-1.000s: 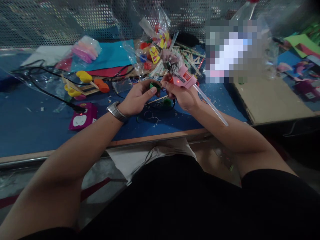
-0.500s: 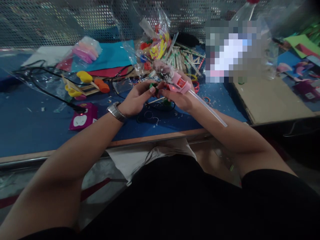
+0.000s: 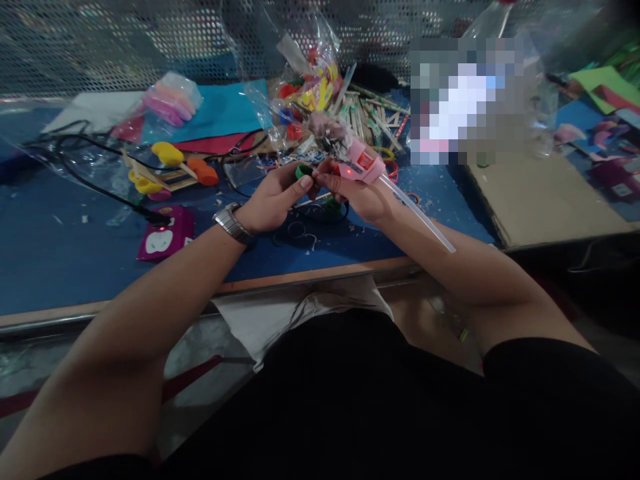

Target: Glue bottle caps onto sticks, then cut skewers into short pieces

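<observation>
Near the tabletop's front edge [image 3: 320, 270], a green cap [image 3: 303, 171] is pinched by the left hand [image 3: 270, 199], a pink glue gun [image 3: 357, 169] gripped by the right hand [image 3: 364, 196].

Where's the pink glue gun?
In the head view, the glue gun is in the right hand, right of the green piece in the left hand.

One head-worn view (fairly near), forward-down onto the hands [image 3: 267, 200]

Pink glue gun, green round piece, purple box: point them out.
Pink glue gun [image 3: 369, 175]: head view, on its body.
Green round piece [image 3: 300, 171]: head view, on its rim.
Purple box [image 3: 179, 231]: head view, upper face.
</observation>
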### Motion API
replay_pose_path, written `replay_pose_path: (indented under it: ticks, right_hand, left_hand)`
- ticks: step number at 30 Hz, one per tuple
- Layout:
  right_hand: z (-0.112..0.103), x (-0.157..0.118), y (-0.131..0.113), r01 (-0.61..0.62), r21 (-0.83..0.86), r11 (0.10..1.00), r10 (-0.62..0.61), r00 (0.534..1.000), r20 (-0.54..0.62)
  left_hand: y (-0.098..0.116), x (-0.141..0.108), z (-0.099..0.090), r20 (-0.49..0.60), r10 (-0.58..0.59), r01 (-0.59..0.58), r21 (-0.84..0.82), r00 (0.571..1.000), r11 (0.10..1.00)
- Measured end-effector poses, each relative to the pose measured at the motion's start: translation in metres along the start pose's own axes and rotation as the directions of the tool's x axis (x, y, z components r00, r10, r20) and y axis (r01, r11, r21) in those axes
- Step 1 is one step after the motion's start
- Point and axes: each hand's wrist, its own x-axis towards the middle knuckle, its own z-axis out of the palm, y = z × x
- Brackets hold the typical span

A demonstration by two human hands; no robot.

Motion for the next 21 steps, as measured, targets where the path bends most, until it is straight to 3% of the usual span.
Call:
replay_pose_path:
  ticks: [6, 11, 15, 21]
  right_hand:
    - [0.001, -0.004, -0.007, -0.032, 0.035, 0.999, 0.034, 0.999, -0.042]
    - [-0.003, -0.008, -0.009, 0.037, 0.034, 0.999, -0.038, 0.999, 0.027]
    - [-0.003, -0.009, -0.011, 0.097, -0.044, 0.994, -0.098, 0.995, -0.012]
    - [0.001, -0.008, -0.010, 0.133, -0.049, 0.990, -0.136, 0.989, -0.054]
  left_hand:
    - [-0.011, -0.003, 0.000, -0.006, -0.007, 0.006, -0.083, 1.000, 0.997]
    - [-0.022, -0.006, -0.001, -0.027, -0.027, 0.023, -0.142, 0.999, 0.990]
    - [-0.026, -0.006, 0.000, -0.044, -0.040, 0.033, -0.146, 0.998, 0.989]
    - [-0.016, -0.003, 0.003, -0.047, 0.011, -0.011, -0.009, 0.999, 1.000]
